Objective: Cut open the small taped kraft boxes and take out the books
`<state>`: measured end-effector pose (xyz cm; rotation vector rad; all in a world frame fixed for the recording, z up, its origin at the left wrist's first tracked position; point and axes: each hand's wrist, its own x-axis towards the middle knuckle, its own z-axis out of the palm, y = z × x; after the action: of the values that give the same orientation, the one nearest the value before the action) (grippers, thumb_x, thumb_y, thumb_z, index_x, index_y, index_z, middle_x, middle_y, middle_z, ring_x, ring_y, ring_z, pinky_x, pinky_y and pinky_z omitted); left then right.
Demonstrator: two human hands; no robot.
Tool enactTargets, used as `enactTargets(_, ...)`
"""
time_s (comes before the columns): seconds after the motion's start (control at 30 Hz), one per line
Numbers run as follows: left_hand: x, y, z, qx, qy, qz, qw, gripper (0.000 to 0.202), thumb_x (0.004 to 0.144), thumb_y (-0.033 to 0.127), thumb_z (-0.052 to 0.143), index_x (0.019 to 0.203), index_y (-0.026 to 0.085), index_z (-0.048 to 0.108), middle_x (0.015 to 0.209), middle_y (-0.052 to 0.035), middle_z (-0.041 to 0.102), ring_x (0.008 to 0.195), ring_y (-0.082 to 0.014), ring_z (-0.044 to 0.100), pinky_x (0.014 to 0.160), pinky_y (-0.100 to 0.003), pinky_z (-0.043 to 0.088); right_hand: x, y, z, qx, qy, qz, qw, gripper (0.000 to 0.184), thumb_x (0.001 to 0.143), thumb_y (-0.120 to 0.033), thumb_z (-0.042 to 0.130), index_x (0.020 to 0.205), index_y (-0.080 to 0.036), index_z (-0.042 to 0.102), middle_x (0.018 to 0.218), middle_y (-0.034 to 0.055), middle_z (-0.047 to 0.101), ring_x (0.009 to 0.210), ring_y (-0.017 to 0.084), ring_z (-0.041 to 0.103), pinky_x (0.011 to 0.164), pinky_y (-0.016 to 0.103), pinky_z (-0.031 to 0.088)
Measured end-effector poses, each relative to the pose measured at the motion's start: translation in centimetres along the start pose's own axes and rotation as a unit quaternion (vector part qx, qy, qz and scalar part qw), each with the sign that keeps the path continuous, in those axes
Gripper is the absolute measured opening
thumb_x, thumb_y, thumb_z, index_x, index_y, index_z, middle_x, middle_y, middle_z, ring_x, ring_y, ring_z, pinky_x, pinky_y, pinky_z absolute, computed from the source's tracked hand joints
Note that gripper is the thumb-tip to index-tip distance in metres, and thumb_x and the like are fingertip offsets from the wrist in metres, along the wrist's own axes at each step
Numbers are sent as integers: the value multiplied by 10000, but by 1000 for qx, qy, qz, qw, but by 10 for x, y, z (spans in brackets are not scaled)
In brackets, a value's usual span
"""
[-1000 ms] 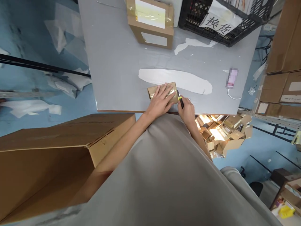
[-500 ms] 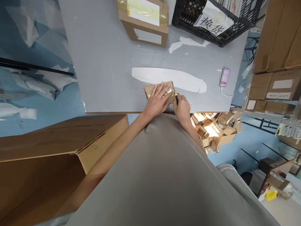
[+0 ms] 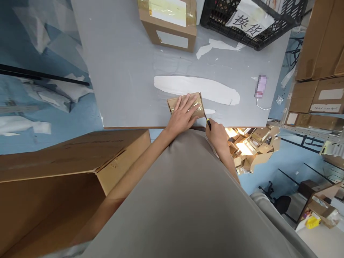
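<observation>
A small taped cardboard box (image 3: 199, 104) lies near the front edge of the grey table (image 3: 126, 71). My left hand (image 3: 182, 114) rests flat on top of it, fingers stretched out, pressing it down. My right hand (image 3: 218, 135) is closed round a yellow and black cutter (image 3: 208, 122) at the box's right side. The tool's tip points at the near right corner of the box.
A larger labelled cardboard box (image 3: 169, 21) and a black crate (image 3: 252, 21) with a paper sign stand at the table's back. A white strip (image 3: 196, 87) lies behind the small box. A big open carton (image 3: 53, 172) stands at my left; a heap of small boxes (image 3: 252, 147) lies below right.
My right hand has drawn the cutter back along the box's right side toward the table's front edge. The left hand has stayed flat on the box.
</observation>
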<state>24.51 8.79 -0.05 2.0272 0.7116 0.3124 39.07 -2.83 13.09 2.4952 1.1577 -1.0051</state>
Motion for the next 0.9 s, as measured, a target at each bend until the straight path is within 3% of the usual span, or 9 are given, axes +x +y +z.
enactTargets(0.1,-9,-4,-10,-1,13,-22,1000,736,1133,676,534,1781,329,517,1860,-97,491,1822,-396,256,1500,-712,82,17,25,6,71,84,-30,993,507,1187,-353,437,1630,-239,654,1292,177,868,1142,368,822,996,417,591)
enactTargets(0.2,-27,-13,-20,16,34,-45,998,789,1136,719,495,1811,311,474,1840,-113,519,1815,-398,278,1500,-694,95,72,55,31,102,155,13,983,564,1199,-360,360,1670,-164,599,1341,224,836,1207,366,805,1030,417,589)
enactTargets(0.33,-61,-26,-32,63,47,-65,995,790,1169,694,414,1835,269,426,1848,-143,502,1812,-389,286,1494,-685,117,155,86,78,87,117,93,985,600,1120,-249,464,1684,-60,543,1482,310,723,1271,365,763,1096,454,587)
enactTargets(0.47,-92,-34,-35,99,55,-92,989,769,1197,677,353,1833,250,422,1876,-153,452,1818,-357,278,1498,-629,157,189,98,103,81,140,112,980,665,1059,-218,543,1705,-63,507,1597,345,609,1474,440,628,1211,592,538)
enactTargets(0.57,-108,-38,-34,97,95,-124,983,769,1197,693,352,1820,250,437,1879,-160,446,1814,-352,294,1491,-615,203,192,88,109,110,189,28,975,611,1103,-284,548,1681,-85,554,1667,330,576,1608,426,518,1316,630,461)
enactTargets(0.67,-121,-41,-37,79,167,-160,970,736,1200,689,350,1783,261,486,1842,-163,503,1782,-342,371,1474,-600,278,192,56,118,274,93,-65,955,588,1127,-531,573,1530,-122,703,1476,256,757,1412,362,700,1253,571,552)
enactTargets(0.77,-133,-41,-44,60,246,-187,949,663,1202,671,382,1689,274,593,1706,-175,637,1664,-337,537,1421,-580,397,187,21,126,449,-36,-116,885,693,1015,-783,642,1297,-172,809,1285,170,857,1217,326,797,1124,527,645)
enactTargets(0.83,-135,-42,-48,39,287,-198,936,610,1201,652,420,1616,271,654,1603,-181,692,1542,-331,643,1352,-555,494,179,8,125,484,-57,-144,861,717,920,-835,733,1200,-183,832,1247,151,873,1172,329,818,1090,507,660)
enactTargets(0.9,-131,-45,-47,5,313,-209,926,555,1195,621,470,1564,267,685,1551,-177,705,1451,-313,700,1257,-505,584,168,6,117,466,-29,-161,870,700,868,-804,809,1183,-179,841,1252,157,875,1133,336,833,1069,495,664)
